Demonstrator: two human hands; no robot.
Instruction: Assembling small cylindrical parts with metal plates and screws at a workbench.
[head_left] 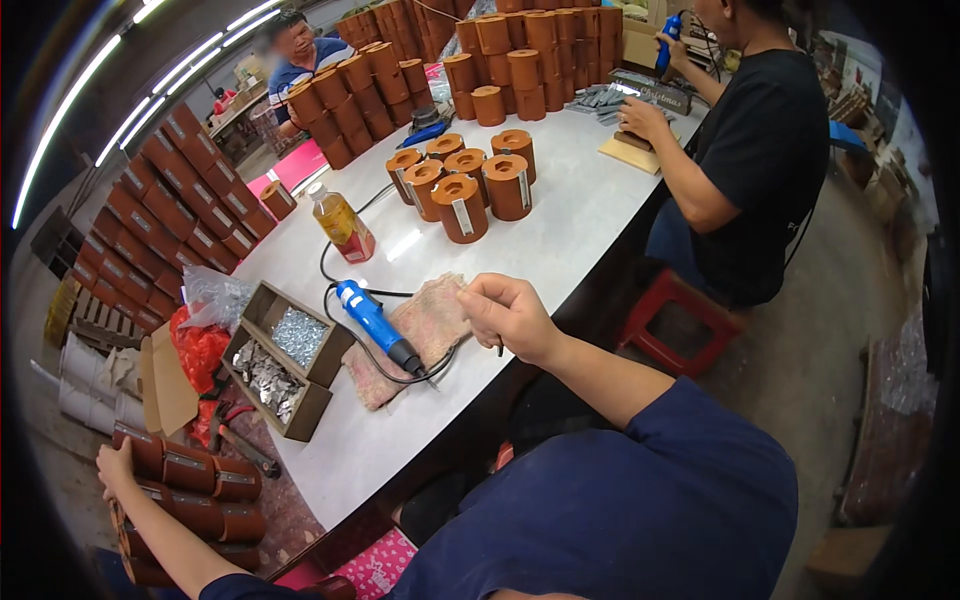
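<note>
At the lower left my left hand [116, 468] reaches down to a stack of reddish-brown cylinders [190, 468]. It grips the outer end of one cylinder at the top of the stack; some fingers are hidden. Over the near table edge my right hand [510, 315] is closed, thumb against fingers. A small dark tip shows under it, too little to name. Beside that hand lies a blue electric screwdriver [372, 322] with a black cord, resting on a pinkish cloth [432, 318]. Several brown cylinders [461, 207] with a hole on top and a pale side strip stand farther back.
A two-part wooden box [318, 398] holds small screws [300, 335] and metal plates [265, 378]. A drink bottle [343, 225] stands behind. Pliers [228, 420] lie left of the table. At right a co-worker [750, 160] sits near a red stool [680, 320]; another person [305, 60] is across.
</note>
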